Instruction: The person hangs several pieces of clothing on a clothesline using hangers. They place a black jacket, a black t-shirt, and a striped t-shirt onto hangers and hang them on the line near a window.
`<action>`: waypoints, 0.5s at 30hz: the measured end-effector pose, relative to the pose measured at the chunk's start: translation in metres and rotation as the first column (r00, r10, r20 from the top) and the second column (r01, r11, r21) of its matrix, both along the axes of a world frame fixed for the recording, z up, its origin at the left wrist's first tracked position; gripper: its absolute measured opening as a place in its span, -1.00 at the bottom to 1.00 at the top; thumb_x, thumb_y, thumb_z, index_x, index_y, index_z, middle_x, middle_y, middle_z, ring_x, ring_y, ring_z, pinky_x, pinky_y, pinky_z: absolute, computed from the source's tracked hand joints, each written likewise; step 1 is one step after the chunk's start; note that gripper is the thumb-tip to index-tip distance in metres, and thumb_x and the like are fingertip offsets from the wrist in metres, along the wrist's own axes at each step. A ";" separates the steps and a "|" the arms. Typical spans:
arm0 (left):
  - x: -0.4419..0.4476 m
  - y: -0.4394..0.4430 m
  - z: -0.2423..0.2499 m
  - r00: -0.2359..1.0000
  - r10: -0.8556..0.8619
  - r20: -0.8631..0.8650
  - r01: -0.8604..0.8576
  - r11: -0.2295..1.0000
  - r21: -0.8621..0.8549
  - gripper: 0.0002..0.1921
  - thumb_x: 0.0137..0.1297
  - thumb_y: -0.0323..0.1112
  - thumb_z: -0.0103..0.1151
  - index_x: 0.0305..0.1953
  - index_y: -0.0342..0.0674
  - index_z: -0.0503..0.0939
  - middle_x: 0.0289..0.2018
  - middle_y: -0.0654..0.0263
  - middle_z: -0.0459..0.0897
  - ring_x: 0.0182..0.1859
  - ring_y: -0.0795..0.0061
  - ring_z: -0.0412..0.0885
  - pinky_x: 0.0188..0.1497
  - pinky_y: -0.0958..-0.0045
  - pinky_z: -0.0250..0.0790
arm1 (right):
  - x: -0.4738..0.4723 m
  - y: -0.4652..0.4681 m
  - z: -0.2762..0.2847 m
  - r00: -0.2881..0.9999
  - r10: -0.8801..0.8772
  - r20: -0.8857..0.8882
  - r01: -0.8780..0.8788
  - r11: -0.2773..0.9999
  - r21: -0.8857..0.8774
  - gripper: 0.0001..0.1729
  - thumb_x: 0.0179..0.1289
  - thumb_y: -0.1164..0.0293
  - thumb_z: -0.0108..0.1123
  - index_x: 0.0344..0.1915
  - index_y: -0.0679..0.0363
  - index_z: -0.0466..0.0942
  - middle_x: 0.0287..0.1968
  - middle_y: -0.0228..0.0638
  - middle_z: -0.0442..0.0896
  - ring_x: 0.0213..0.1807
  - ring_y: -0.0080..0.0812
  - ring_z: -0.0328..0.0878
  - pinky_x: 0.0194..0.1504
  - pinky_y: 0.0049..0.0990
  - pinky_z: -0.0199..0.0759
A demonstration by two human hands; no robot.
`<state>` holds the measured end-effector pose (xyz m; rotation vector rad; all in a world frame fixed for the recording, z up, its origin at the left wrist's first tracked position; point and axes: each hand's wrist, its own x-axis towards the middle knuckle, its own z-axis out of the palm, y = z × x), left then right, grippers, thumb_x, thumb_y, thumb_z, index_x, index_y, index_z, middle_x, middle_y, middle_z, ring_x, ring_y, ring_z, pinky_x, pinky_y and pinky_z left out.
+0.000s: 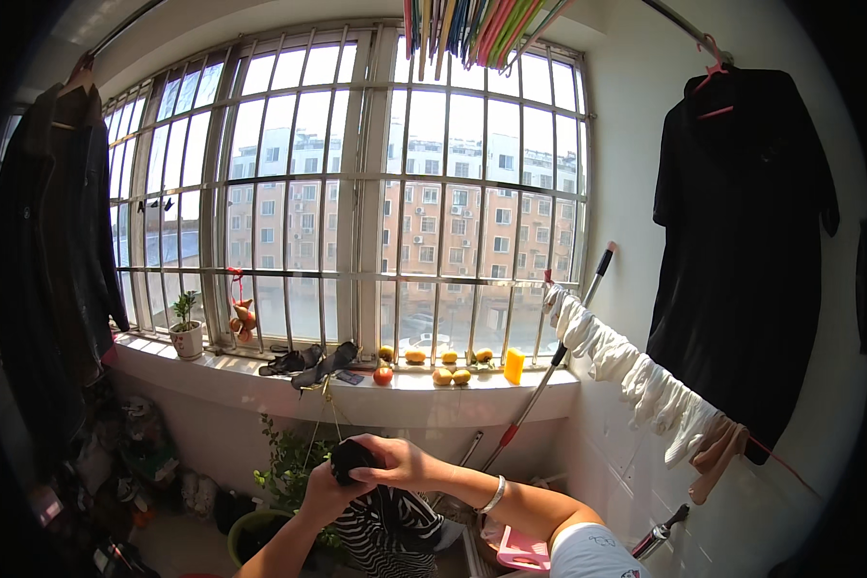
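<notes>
Both my hands meet around a small bundle of black fabric (352, 461), low in the middle of the view. My left hand (326, 491) grips it from the left and below. From the right, my right hand (397, 464) holds it with the thumb across its front; a silver bracelet is on that wrist. Under the hands is black-and-white striped cloth (386, 531). What the black fabric is cannot be told, as the fingers cover part of it.
A leafy plant in a green pot (240, 538) stands at the lower left. Fruit and a plant pot (186, 339) line the windowsill (231, 381). White socks (607, 354) hang on a line at the right, near a leaning pole (535, 394). A black garment (737, 238) hangs at the right wall.
</notes>
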<state>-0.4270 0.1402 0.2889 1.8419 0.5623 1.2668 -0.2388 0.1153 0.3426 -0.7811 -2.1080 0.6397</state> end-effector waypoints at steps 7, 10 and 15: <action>-0.022 -0.009 0.005 0.999 0.025 -0.020 -0.025 1.000 0.006 -0.72 0.10 -0.34 0.45 -0.18 -0.30 0.66 -0.36 0.35 0.72 -0.31 0.63 0.62 -0.24 0.47 0.45 | 0.009 -0.054 0.074 0.766 -0.093 0.636 -0.066 0.973 0.222 -0.29 0.38 0.06 0.20 0.42 0.07 0.26 0.09 -0.16 0.61 0.08 -0.26 0.56 0.16 -0.33 0.40; -0.038 -0.009 0.005 0.988 0.119 0.098 -0.122 0.992 0.032 -0.72 0.08 -0.32 0.47 -0.25 -0.34 0.65 -0.44 0.35 0.71 -0.38 0.62 0.60 -0.28 0.47 0.44 | 0.022 -0.106 0.164 0.829 -0.388 0.402 0.214 0.885 0.414 -0.64 0.44 0.22 0.16 0.14 0.07 0.60 0.10 -0.28 0.67 0.15 -0.31 0.59 0.18 -0.33 0.42; -0.049 -0.002 0.003 0.990 0.080 0.120 -0.083 0.996 0.017 -0.70 0.08 -0.28 0.47 -0.27 -0.36 0.63 -0.43 0.34 0.69 -0.36 0.61 0.59 -0.28 0.45 0.43 | 0.015 -0.206 0.336 0.909 -0.346 -0.234 0.353 0.338 0.872 -0.54 0.56 0.17 -0.05 0.16 0.30 0.51 0.07 -0.18 0.66 0.07 -0.36 0.63 0.19 -0.36 0.48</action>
